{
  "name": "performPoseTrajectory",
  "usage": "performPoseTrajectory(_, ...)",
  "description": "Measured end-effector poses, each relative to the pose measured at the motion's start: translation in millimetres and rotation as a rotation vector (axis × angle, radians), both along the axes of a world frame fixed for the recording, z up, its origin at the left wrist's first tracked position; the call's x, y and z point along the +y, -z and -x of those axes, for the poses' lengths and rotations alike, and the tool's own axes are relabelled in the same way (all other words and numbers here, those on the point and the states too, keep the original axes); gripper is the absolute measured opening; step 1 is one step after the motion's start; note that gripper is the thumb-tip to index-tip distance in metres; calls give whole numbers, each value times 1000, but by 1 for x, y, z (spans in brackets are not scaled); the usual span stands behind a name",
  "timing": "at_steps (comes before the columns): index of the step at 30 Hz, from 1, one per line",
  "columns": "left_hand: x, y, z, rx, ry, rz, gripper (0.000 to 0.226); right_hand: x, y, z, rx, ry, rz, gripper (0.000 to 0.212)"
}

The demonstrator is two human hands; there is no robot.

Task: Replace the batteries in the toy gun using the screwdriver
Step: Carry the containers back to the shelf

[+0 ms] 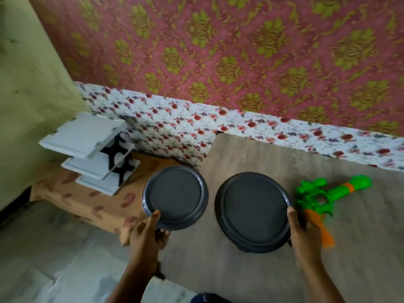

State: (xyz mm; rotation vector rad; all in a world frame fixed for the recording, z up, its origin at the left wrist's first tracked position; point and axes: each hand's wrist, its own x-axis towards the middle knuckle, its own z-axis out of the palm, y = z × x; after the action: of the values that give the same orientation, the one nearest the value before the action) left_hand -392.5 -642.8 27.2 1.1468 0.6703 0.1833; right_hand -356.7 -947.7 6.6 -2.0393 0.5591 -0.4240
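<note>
A green toy gun (pixel 321 194) with an orange band and an orange grip lies on the brown table (pixel 240 270) at the right. My left hand (pixel 148 232) grips the near rim of a dark grey round plate (pixel 175 196), thumb on top, held over the table's left edge. In my right hand (pixel 302 232) is the right rim of a second dark grey round plate (pixel 253 212), close beside the gun's grip. Both plates are empty. No screwdriver or batteries show.
A white tiered rack (pixel 87 154) with black supports stands at the left on a patterned orange cloth (pixel 87 204). A floral cloth (pixel 240 127) runs along the back below red and gold wallpaper. Grey floor lies at the lower left.
</note>
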Motion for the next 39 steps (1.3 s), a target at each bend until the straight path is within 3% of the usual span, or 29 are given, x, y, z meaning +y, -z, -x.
performPoseTrajectory(8, 175, -17, 34, -14, -60, 83, 14, 183, -10, 15, 66, -50, -51, 54)
performPoseTrajectory(20, 328, -10, 33, 48, -347, 169, 16, 357, -14, -36, 126, -267, -2, 57)
performPoseTrajectory(27, 404, -4, -50, 14, -350, 132, 19, 437, 0, -109, 152, -292, -44, 56)
performPoseTrajectory(39, 512, 3, -222, 65, -116, 138, 17, 525, 9, -192, 249, -215, -5, 48)
